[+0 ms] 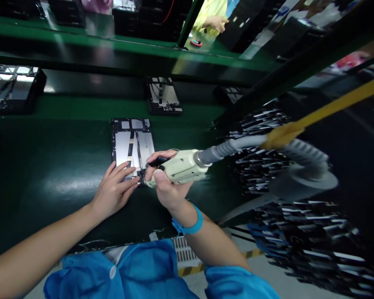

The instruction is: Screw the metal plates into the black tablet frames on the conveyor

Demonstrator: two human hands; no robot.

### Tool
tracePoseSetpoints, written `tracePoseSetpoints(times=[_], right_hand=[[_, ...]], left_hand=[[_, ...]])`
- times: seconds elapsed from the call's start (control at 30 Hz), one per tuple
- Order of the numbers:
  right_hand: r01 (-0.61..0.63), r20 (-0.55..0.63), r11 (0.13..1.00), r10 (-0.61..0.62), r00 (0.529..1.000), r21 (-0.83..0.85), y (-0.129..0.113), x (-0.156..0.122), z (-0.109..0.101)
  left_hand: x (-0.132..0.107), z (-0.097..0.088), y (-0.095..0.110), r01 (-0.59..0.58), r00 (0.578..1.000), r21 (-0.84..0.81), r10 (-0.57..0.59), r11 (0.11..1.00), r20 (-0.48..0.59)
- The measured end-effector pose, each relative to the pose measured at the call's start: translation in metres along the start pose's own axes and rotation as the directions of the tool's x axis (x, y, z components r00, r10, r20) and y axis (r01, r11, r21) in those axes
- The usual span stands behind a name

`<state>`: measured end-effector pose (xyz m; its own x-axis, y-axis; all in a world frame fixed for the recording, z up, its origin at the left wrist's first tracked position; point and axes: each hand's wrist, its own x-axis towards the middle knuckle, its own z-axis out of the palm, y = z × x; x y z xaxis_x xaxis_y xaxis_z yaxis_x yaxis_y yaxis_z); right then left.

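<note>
An opened tablet chassis (131,143) with silver plates and cables inside lies on the dark green work surface (50,166). My left hand (114,191) rests flat with fingers spread on its near edge. My right hand (165,182) is wrapped round a cream electric screwdriver (182,166), whose tip points down at the chassis' near right corner. A grey coiled hose (252,143) runs from the tool to the right, under a yellow strap (330,108). A blue wrist strap (190,226) circles my right wrist.
Two more opened chassis lie further back, one in the middle (163,95) and one at the far left (12,87). Racks of stacked dark parts (299,232) fill the right side. Another person's hand (216,23) in a yellow sleeve works beyond the green shelf.
</note>
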<state>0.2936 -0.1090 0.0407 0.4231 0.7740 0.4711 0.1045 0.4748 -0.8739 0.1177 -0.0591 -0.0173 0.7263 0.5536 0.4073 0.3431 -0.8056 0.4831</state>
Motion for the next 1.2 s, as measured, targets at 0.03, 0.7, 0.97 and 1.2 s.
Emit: tracePoseSetpoints(times=[0.03,0.7,0.97,1.2], right_hand=[[-0.003,0.006,1.000,0.003,1.000,0.001,0.002,-0.001,0.002],[0.056,0.028,0.997,-0.054,0.998,-0.060,0.009,-0.008,0.007],[0.121,-0.285,0.983,-0.157,0.946,-0.139,0.001,0.011,-0.051],[0.064,-0.370,0.972,-0.147,0.917,-0.228,0.014,0.013,-0.077]], left_hand=[[0.000,0.000,0.000,0.000,1.000,0.000,0.000,1.000,-0.001],[-0.004,0.000,-0.004,-0.039,0.999,0.018,0.040,0.999,-0.011],[-0.001,0.000,-0.001,-0.024,1.000,0.010,0.024,1.000,-0.004],[-0.002,0.000,0.000,-0.022,1.000,0.017,0.022,1.000,-0.012]])
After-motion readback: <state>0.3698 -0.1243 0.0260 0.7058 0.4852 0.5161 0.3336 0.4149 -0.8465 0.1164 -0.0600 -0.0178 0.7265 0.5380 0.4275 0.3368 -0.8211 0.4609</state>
